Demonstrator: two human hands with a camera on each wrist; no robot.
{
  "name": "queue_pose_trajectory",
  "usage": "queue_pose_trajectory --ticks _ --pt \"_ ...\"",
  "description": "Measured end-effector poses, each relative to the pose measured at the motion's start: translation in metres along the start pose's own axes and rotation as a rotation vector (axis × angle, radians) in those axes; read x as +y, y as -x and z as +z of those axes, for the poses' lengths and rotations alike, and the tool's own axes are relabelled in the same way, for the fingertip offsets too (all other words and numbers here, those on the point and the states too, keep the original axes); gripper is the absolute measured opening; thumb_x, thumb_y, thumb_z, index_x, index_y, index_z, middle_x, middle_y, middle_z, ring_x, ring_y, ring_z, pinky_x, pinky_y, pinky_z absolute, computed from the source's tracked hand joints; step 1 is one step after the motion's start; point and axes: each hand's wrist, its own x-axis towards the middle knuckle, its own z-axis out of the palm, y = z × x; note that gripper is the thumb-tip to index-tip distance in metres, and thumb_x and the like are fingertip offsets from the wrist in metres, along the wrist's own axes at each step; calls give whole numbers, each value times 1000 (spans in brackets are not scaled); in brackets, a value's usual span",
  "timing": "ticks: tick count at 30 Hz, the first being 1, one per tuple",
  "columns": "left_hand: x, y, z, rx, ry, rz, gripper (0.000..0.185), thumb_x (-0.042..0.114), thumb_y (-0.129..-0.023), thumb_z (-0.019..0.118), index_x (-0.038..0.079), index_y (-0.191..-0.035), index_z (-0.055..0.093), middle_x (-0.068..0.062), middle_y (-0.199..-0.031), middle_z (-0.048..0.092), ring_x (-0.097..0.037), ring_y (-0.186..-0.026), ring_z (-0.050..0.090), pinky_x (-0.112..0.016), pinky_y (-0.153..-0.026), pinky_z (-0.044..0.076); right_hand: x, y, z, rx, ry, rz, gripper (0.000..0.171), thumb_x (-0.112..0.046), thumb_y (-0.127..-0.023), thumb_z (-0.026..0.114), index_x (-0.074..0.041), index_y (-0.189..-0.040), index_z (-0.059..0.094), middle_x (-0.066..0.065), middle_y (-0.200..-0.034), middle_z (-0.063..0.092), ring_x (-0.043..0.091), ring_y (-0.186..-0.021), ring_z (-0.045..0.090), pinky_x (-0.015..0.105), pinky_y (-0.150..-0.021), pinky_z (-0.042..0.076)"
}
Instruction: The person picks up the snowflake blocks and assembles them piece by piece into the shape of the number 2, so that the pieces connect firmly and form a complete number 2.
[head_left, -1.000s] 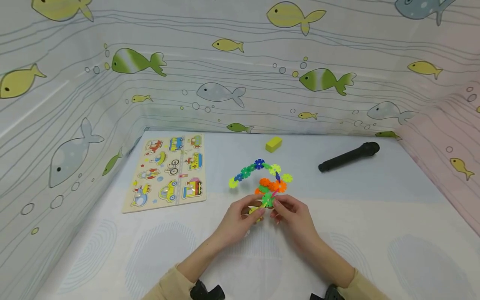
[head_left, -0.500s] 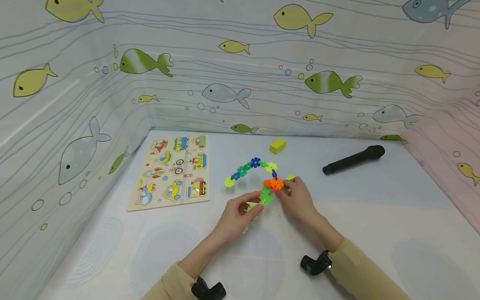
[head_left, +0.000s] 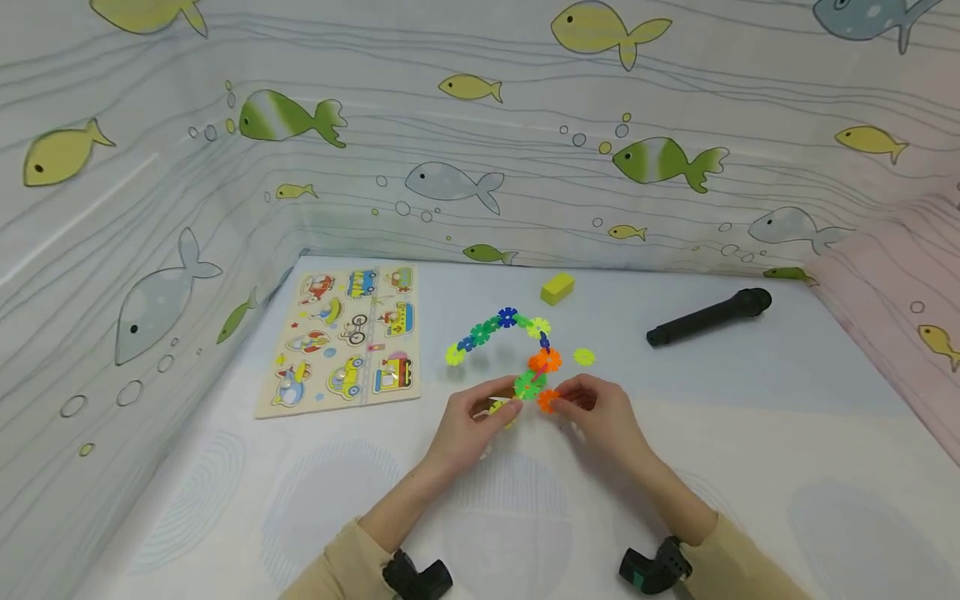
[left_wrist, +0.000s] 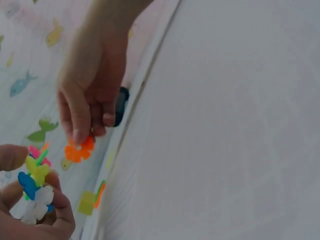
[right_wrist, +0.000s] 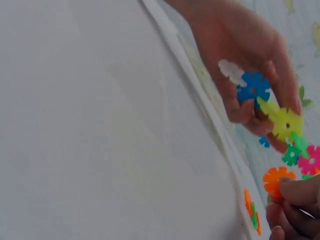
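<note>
Snowflake chain [head_left: 517, 354] arched mid-counter [head_left: 750, 433], near end pinched in left grip [head_left: 468, 421]; orange disc [head_left: 548, 400] pinched in right grip [head_left: 600, 417] just beside that end, mid-attach, next likely needs slots aligned then pressed.

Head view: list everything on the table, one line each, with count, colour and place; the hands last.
snowflake chain: one, multicoloured arch, table centre, near end in left hand
orange snowflake piece: one, orange, pinched by right hand
loose snowflake piece: one, yellow-green, lying right of the chain
block: one, yellow, far centre of the table
microphone: one, black, far right
puzzle board: one, pale wood with vehicle pictures, far left
table: one, white cover
left hand: grips the chain's near end
right hand: pinches the orange piece
</note>
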Motion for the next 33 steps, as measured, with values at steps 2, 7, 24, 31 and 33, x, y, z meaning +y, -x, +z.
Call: queue_pose_trajectory --ticks 2,7,24,31,33 --pt "1 0 -1 14 -4 1 36 18 -96 66 10 -132 66 -9 -120 69 -24 -106 64 -21 -84 52 -5 9 3 -65 -12 -51 8 -11 -89 75 -8 -95 72 2 -89 72 15 -77 64 22 -68 52" --pt "1 -1 -1 25 4 13 37 16 -96 66 10 -132 65 -10 -119 70 -24 -104 64 -20 -82 52 -15 22 13 -185 11 -187 7 -12 -90 74 -13 -93 69 -3 -84 71 11 -71 62 22 -66 51" --pt "2 2 -1 9 55 0 38 17 -95 66 9 -132 65 -11 -120 70 -22 -108 62 -22 -85 50 -16 32 36 -176 25 -458 12 -5 -89 74 -11 -100 75 -4 -91 74 2 -75 64 22 -69 56" --pt "2 2 0 18 57 -7 37 16 -95 66 9 -132 66 -11 -119 70 -22 -108 62 -24 -85 49 -15 32 39 -75 51 -579 15 -2 -85 76 -13 -96 75 -9 -85 69 0 -69 56 19 -61 51" --pt "2 2 0 19 58 -6 37 16 -95 66 9 -132 66 -11 -119 70 -22 -108 62 -25 -85 49 -13 32 40 -59 90 -608 15 -2 -85 77 -13 -95 74 -9 -83 67 0 -68 53 17 -60 48"
